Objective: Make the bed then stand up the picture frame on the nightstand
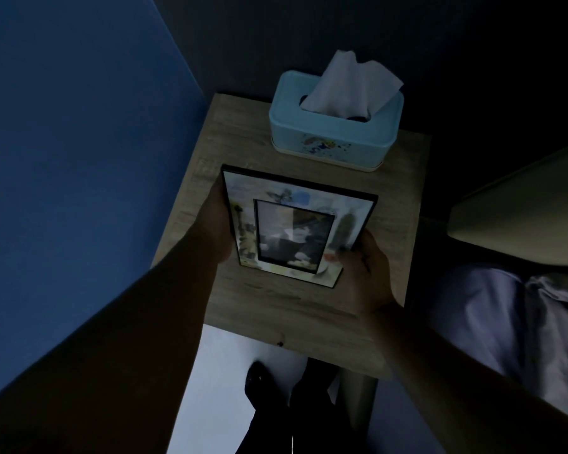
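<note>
The picture frame (295,224), black-edged with a pale painted border and a dark photo in its middle, is tilted up over the wooden nightstand (276,309), its lower edge close to or on the top. My left hand (215,224) grips its left edge. My right hand (366,273) holds its lower right corner. The room is dim. The bed (512,316) shows at the right, with pale bedding and a light pillow.
A light blue tissue box (335,132) with a white tissue sticking out stands at the back of the nightstand, just behind the frame. A blue wall is on the left. My dark-clad feet (276,398) stand on the pale floor below the nightstand's front edge.
</note>
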Action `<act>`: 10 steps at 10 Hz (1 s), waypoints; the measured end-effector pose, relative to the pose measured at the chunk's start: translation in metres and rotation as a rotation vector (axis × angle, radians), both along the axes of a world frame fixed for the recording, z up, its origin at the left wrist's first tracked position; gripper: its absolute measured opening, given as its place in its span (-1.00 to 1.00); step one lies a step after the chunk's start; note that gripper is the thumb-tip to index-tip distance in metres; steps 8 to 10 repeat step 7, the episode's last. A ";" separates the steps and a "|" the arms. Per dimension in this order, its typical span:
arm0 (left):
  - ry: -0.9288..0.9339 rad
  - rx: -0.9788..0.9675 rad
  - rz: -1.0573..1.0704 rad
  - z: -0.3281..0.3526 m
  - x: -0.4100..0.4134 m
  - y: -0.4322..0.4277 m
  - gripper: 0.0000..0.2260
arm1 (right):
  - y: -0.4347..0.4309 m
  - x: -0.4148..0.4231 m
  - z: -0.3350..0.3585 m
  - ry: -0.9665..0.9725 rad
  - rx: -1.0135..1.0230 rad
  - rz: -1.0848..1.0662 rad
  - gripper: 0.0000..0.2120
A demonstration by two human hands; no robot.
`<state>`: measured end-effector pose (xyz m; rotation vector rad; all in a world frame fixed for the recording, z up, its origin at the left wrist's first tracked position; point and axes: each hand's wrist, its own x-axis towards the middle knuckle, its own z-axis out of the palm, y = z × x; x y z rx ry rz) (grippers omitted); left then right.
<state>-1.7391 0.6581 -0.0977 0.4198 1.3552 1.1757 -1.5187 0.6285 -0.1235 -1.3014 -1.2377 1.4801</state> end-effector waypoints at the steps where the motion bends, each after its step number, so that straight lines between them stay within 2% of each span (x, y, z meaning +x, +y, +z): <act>1: -0.004 0.001 0.003 0.001 0.000 -0.001 -0.61 | -0.001 0.003 0.004 -0.003 0.021 -0.009 -0.71; 2: -0.015 0.004 0.022 0.000 0.001 -0.003 -0.61 | -0.006 0.009 0.002 0.014 0.025 -0.034 -0.63; 4: -0.088 0.019 0.010 0.000 0.003 -0.007 -0.55 | -0.010 0.010 -0.001 -0.027 0.008 -0.143 -0.77; 6: 0.081 -0.106 0.072 0.013 0.001 -0.007 -0.62 | 0.003 0.005 0.011 -0.164 -0.061 -0.203 -0.75; 7: 0.134 -0.210 0.109 0.031 -0.001 -0.018 -0.58 | 0.006 0.014 0.034 -0.344 -0.065 -0.229 -0.76; 10: 0.134 -0.210 0.109 0.031 -0.001 -0.018 -0.58 | 0.006 0.014 0.034 -0.344 -0.065 -0.229 -0.76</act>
